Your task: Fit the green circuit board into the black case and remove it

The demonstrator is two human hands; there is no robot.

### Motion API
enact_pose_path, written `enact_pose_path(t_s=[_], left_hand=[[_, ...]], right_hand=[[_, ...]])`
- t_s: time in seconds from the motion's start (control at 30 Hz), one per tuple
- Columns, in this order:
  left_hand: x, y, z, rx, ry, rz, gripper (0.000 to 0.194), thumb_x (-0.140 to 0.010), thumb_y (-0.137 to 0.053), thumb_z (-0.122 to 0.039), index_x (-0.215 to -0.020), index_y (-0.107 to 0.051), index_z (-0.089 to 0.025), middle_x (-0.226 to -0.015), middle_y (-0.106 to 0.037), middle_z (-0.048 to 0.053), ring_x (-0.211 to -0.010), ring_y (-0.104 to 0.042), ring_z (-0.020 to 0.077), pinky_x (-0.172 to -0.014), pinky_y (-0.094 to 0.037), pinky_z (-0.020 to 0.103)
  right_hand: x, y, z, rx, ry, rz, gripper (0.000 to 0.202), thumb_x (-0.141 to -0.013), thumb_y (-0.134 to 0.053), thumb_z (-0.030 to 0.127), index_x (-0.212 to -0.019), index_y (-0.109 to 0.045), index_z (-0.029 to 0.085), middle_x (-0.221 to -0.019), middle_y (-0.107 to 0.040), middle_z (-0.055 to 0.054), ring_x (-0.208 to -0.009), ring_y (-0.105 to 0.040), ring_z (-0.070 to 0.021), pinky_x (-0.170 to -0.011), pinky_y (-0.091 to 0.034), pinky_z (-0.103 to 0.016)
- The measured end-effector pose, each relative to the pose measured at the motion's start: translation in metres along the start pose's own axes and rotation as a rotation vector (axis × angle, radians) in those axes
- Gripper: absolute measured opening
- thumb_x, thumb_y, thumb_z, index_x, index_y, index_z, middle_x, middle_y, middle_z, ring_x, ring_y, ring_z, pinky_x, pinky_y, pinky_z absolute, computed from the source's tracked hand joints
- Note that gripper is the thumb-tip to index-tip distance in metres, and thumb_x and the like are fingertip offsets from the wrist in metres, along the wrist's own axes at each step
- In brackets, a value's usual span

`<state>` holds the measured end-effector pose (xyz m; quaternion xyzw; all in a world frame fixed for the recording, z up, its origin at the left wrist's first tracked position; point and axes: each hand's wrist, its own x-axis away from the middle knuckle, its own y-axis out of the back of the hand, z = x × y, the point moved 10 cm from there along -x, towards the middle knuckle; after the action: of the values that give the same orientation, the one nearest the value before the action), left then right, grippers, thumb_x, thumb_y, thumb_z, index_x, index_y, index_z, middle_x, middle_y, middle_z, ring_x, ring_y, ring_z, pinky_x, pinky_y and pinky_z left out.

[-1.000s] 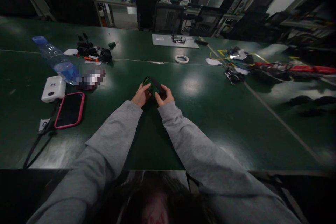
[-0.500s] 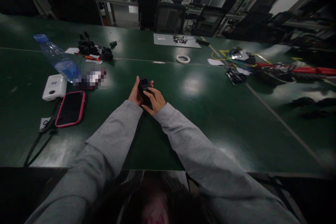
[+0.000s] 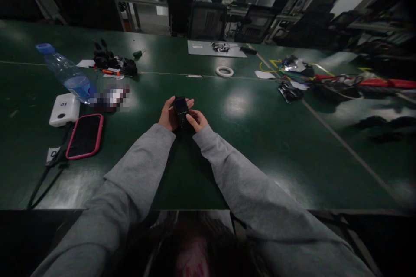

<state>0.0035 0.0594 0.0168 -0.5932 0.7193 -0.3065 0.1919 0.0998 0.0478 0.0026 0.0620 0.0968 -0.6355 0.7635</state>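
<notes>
A small black handheld device (image 3: pixel 182 110) with a dark screen and a few buttons faces up between my hands, above the green table (image 3: pixel 260 138). My left hand (image 3: pixel 167 114) is closed round its left side, fingertips showing past the far right edge. On the right side, my right hand (image 3: pixel 197 120) grips the lower edge, its thumb lying over the front near the buttons. Further left lie a phone in a pink case (image 3: pixel 85 136) and a white box-shaped gadget (image 3: pixel 65 109) with a black cable (image 3: pixel 43 181).
Behind the white gadget a plastic bottle (image 3: pixel 69 75) lies tilted. Black parts (image 3: pixel 113 62), a white tape ring (image 3: pixel 224 72) and a grey board (image 3: pixel 201 49) are farther back. Wires and red tools (image 3: pixel 367 82) crowd the right. A person (image 3: pixel 180 4) sits beyond the table.
My right hand has shifted from fingers across the device's front to its right edge, thumb on the face. The device has turned flatter, showing more of its front.
</notes>
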Motion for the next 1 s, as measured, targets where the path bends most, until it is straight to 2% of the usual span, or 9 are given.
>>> enact_pose_path(t_s=[0.2, 0.33, 0.4, 0.47, 0.53, 0.7, 1.0], left_hand=[[0.0, -0.004, 0.004, -0.022, 0.027, 0.016, 0.058, -0.079, -0.057, -0.057, -0.116, -0.062, -0.013, -0.116, -0.068, 0.015, -0.12, -0.057, 0.0282, -0.098, -0.046, 0.042], [-0.006, 0.0, 0.013, -0.086, 0.043, 0.02, 0.056, -0.075, -0.064, -0.061, -0.108, -0.064, -0.015, -0.106, -0.069, 0.013, -0.106, -0.064, 0.0256, -0.094, -0.048, 0.04], [-0.011, 0.009, 0.012, -0.172, -0.021, -0.038, 0.05, -0.065, -0.08, -0.045, -0.102, -0.063, -0.016, -0.098, -0.069, 0.009, -0.096, -0.066, 0.0211, -0.093, -0.048, 0.036], [-0.015, 0.015, 0.013, -0.231, -0.064, -0.061, 0.055, -0.058, -0.087, -0.031, -0.104, -0.062, -0.016, -0.098, -0.068, 0.006, -0.094, -0.065, 0.0183, -0.094, -0.047, 0.035], [-0.018, 0.019, 0.013, -0.275, -0.091, -0.068, 0.06, -0.055, -0.088, -0.025, -0.107, -0.06, -0.016, -0.099, -0.068, 0.006, -0.096, -0.064, 0.0181, -0.095, -0.046, 0.035], [-0.021, 0.022, 0.01, -0.382, -0.135, -0.05, 0.065, -0.053, -0.088, -0.024, -0.112, -0.061, -0.015, -0.102, -0.068, 0.009, -0.1, -0.063, 0.0205, -0.097, -0.043, 0.037], [-0.023, 0.03, 0.007, -0.445, -0.13, -0.078, 0.064, -0.052, -0.089, -0.026, -0.11, -0.062, -0.016, -0.09, -0.066, 0.005, -0.088, -0.062, 0.0178, -0.09, -0.046, 0.036]], right_hand=[[-0.003, 0.0, -0.011, -0.208, -0.152, 0.025, 0.067, -0.064, -0.078, 0.059, -0.111, -0.051, 0.019, -0.095, -0.063, -0.004, -0.089, -0.063, -0.0162, -0.091, -0.053, -0.038], [-0.008, 0.017, -0.017, -0.26, -0.154, -0.101, 0.068, -0.057, -0.082, 0.057, -0.104, -0.051, 0.019, -0.091, -0.063, -0.003, -0.084, -0.063, -0.0155, -0.088, -0.053, -0.037], [-0.011, 0.027, -0.021, -0.248, -0.149, -0.162, 0.069, -0.055, -0.083, 0.057, -0.103, -0.05, 0.019, -0.09, -0.063, -0.003, -0.083, -0.063, -0.0152, -0.085, -0.053, -0.035], [-0.013, 0.036, -0.024, -0.213, -0.148, -0.198, 0.07, -0.055, -0.083, 0.057, -0.103, -0.049, 0.019, -0.09, -0.063, -0.003, -0.082, -0.063, -0.0149, -0.083, -0.053, -0.034], [-0.015, 0.042, -0.024, -0.17, -0.137, -0.216, 0.07, -0.056, -0.081, 0.059, -0.103, -0.048, 0.019, -0.091, -0.063, -0.003, -0.081, -0.062, -0.0145, -0.081, -0.052, -0.034], [-0.01, 0.046, -0.018, -0.164, -0.106, -0.244, 0.065, -0.06, -0.079, 0.059, -0.102, -0.048, 0.02, -0.092, -0.063, -0.002, -0.08, -0.061, -0.0133, -0.082, -0.052, -0.033], [-0.008, 0.041, -0.013, -0.19, -0.106, -0.231, 0.061, -0.061, -0.079, 0.056, -0.099, -0.047, 0.02, -0.089, -0.062, -0.001, -0.079, -0.061, -0.0124, -0.082, -0.051, -0.031]])
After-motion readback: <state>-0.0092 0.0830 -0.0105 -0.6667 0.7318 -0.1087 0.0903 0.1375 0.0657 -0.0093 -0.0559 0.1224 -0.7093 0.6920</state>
